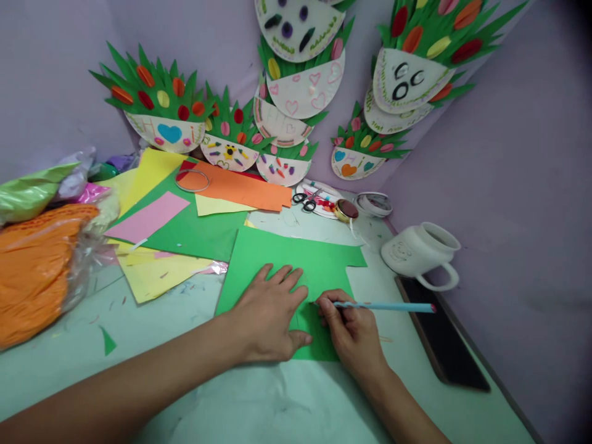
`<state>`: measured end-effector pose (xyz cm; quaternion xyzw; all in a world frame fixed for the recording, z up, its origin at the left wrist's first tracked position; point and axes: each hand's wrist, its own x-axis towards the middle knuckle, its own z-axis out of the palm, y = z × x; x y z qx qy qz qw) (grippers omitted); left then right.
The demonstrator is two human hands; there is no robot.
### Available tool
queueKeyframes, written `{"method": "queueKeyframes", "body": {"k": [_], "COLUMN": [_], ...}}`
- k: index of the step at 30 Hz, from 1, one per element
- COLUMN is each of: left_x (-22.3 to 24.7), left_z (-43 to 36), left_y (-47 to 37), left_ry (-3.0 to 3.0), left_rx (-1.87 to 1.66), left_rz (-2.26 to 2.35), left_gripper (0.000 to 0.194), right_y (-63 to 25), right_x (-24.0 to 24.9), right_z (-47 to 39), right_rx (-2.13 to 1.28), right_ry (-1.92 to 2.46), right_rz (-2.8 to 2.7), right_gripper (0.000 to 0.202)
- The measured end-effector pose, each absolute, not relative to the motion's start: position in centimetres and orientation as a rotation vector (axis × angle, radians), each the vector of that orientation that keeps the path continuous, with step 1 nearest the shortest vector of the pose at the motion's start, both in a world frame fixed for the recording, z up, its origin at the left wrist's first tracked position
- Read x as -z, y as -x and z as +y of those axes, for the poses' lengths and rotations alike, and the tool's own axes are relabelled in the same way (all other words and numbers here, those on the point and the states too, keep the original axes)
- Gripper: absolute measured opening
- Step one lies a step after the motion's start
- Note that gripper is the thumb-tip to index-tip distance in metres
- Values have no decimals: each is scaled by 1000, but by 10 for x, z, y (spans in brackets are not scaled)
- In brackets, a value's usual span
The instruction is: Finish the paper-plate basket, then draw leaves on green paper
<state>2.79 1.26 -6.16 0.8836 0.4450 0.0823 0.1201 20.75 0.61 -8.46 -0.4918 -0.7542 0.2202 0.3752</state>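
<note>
A bright green sheet of paper (287, 246) lies on the pale table, with a notch cut from its right side. My left hand (272, 314) rests flat on it with fingers spread, holding nothing. My right hand (349, 324) pinches a light blue pencil (388, 306) near its tip, just right of my left hand. The tip touches or nearly touches the green sheet, and the pencil's other end points right. A faint line shows on the sheet between my hands.
Coloured papers (203, 234) lie at the back left, beside a bag of orange material (37, 271). Scissors (308, 200) and tape (374, 203) sit at the back. A white mug (416, 250) and dark phone (448, 339) are at right. Paper-plate crafts (171, 132) line the wall.
</note>
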Motion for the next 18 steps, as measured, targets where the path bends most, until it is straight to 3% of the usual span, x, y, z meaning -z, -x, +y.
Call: {"method": "queueKeyframes", "body": {"k": [18], "left_x": [61], "left_z": [12], "left_y": [-26], "left_ry": [-2602], "left_rx": [-276], "left_rz": [1288], "left_gripper": [54], "right_y": [-206], "right_x": [78], "right_z": [-18], "right_rx": [-460], "right_ry": [1248], "right_rz": [-1961], "right_gripper": [22]}}
